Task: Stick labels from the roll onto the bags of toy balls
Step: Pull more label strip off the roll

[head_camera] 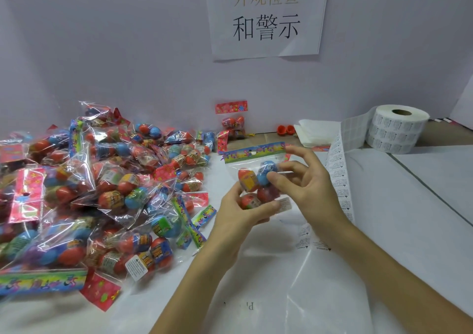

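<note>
Two bare hands at centre, with one bag of toy balls (256, 177) raised between them above the white table (409, 205). Left hand (240, 213): fingers curled round the bag's lower part, thumb laid across the front, gripping. Right hand (304, 182): fingers spread and loosely bent, thumb tip touching a blue ball through the film, index finger near the printed header card, in light contact only. White label (284, 205) stuck at the bag's lower right corner, just beside the left thumb. Label roll (398, 129) on end at far right on the table, well apart from the hands. Printed strip (340, 175) trailing from the roll toward the right wrist. Large pile of bags (102, 193) heaped at left, one near the front bearing a warning sticker (136, 267). Single sample bag (233, 121) propped against the back wall, below a paper sign (266, 16) with Chinese characters.
</note>
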Available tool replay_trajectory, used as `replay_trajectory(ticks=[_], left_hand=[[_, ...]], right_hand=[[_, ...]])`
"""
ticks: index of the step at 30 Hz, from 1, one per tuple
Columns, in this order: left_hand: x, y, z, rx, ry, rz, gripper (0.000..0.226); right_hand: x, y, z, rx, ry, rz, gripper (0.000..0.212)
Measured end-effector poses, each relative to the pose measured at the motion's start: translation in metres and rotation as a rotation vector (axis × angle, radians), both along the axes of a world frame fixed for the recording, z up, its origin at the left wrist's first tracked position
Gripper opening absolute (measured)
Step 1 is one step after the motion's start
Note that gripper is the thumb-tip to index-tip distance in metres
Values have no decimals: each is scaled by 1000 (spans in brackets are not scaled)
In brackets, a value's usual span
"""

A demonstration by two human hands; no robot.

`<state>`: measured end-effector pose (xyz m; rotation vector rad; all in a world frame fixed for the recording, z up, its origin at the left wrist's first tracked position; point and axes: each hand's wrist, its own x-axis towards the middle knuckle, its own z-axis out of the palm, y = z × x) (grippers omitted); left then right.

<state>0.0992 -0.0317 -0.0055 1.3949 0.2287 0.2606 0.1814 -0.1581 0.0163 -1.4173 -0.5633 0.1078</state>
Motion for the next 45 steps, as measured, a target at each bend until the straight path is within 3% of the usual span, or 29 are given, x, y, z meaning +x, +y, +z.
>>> replay_trajectory(ticks=[2,8,13,24,36,45], left_hand=[[-1,-4,4,28,10,-7,44],[-2,0,8,25,22,100,31],[-4,1,7,83,-1,56,13],[-4,-7,11,101,37,65,26],[-1,2,10,78,37,207,23],[-1,-2,10,99,110,172,25]], right_hand=[[1,0,0,2,0,3,48],[0,-1,0,-31,-25,34,48],[-2,-1,2,-4,-39,-1,44],[1,-5,3,-72,-78,-80,49],[4,-4,1,-108,-68,44,59],[14,-9,1,-188,-79,74,66]])
